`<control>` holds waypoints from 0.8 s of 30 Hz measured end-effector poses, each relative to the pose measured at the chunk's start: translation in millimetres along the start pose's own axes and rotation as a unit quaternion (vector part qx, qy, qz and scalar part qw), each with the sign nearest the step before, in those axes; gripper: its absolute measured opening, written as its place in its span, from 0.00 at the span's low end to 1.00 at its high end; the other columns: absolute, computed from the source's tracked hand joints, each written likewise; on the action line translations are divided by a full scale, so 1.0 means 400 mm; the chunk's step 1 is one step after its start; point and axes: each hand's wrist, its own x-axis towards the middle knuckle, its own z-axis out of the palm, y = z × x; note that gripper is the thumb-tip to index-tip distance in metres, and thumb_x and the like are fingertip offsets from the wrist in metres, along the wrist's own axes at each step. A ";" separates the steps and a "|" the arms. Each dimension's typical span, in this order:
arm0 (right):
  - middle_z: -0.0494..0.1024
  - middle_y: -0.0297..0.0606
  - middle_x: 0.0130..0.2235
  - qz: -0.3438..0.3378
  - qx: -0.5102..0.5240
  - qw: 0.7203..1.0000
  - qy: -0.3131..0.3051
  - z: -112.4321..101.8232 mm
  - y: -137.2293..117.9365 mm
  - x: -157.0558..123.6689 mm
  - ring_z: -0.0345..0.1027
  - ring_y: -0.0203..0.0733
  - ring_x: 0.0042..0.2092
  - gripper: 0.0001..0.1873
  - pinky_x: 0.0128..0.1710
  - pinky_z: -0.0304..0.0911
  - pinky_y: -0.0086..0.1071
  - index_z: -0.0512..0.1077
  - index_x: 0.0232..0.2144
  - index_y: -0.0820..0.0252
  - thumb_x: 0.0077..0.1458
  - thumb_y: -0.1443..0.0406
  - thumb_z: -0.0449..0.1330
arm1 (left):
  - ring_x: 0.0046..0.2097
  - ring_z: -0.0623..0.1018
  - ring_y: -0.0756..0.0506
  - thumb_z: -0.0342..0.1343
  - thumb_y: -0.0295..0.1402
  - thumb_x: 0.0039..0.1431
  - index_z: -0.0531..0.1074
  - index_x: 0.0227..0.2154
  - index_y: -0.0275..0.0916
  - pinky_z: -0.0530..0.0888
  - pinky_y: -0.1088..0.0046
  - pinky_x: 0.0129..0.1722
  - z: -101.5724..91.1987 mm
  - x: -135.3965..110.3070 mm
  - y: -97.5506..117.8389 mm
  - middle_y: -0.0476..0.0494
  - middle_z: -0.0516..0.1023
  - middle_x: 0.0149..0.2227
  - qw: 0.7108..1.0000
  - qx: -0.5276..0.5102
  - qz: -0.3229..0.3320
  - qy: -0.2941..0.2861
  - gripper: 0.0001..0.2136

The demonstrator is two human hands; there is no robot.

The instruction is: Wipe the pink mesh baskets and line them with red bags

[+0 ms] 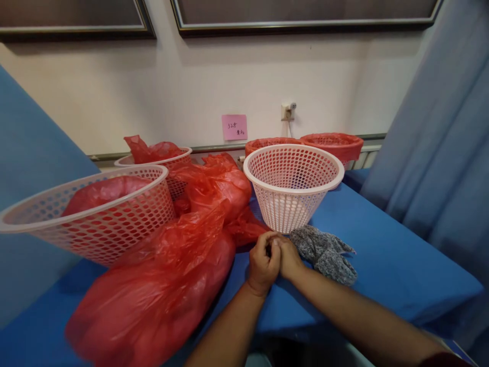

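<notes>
My left hand (pixel 263 262) and my right hand (pixel 289 257) are clasped together at the blue table, fingers curled against each other. Nothing shows between them, though the inside of the clasp is in shadow. Just beyond them stands an upright white perforated plastic basket (pixel 286 204); no contents show through its mesh. Beside my right hand lies a crumpled grey speckled cloth (pixel 324 252). A large filled red plastic bag (pixel 160 290) rests left of my left hand, with another red bag (pixel 219 188) behind it.
At the left, a tilted white basket (pixel 126 224) holds red plastic, with another red-lined basket (pixel 187 151) behind. Two more red-lined baskets, one at the right (pixel 336 148), stand near the wall. Blue curtains (pixel 431 132) hang at the right. A pink note (pixel 234 127) and a socket (pixel 288 112) are on the wall.
</notes>
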 end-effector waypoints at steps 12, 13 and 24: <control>0.79 0.35 0.33 0.064 0.013 0.997 0.050 -0.037 0.034 0.025 0.74 0.45 0.37 0.13 0.43 0.71 0.37 0.74 0.33 0.55 0.46 0.73 0.56 | 0.41 0.85 0.44 0.55 0.22 0.65 0.75 0.51 0.42 0.81 0.68 0.43 -0.082 -0.072 0.102 0.41 0.85 0.40 0.963 0.134 0.216 -0.088 0.15; 0.80 0.35 0.33 0.063 0.016 0.997 0.048 -0.034 0.035 0.025 0.75 0.45 0.37 0.14 0.44 0.71 0.37 0.74 0.34 0.55 0.46 0.73 0.55 | 0.44 0.84 0.42 0.57 0.21 0.63 0.73 0.55 0.41 0.81 0.65 0.46 -0.110 -0.096 0.125 0.40 0.85 0.42 0.948 0.162 0.259 -0.088 0.19; 0.79 0.37 0.35 0.016 0.063 0.996 0.064 -0.035 -0.004 0.014 0.75 0.44 0.39 0.12 0.43 0.68 0.36 0.74 0.35 0.55 0.54 0.72 0.52 | 0.68 0.68 0.26 0.57 0.31 0.67 0.68 0.61 0.39 0.70 0.42 0.60 -0.382 -0.070 0.203 0.29 0.73 0.63 0.823 0.524 0.212 -0.064 0.20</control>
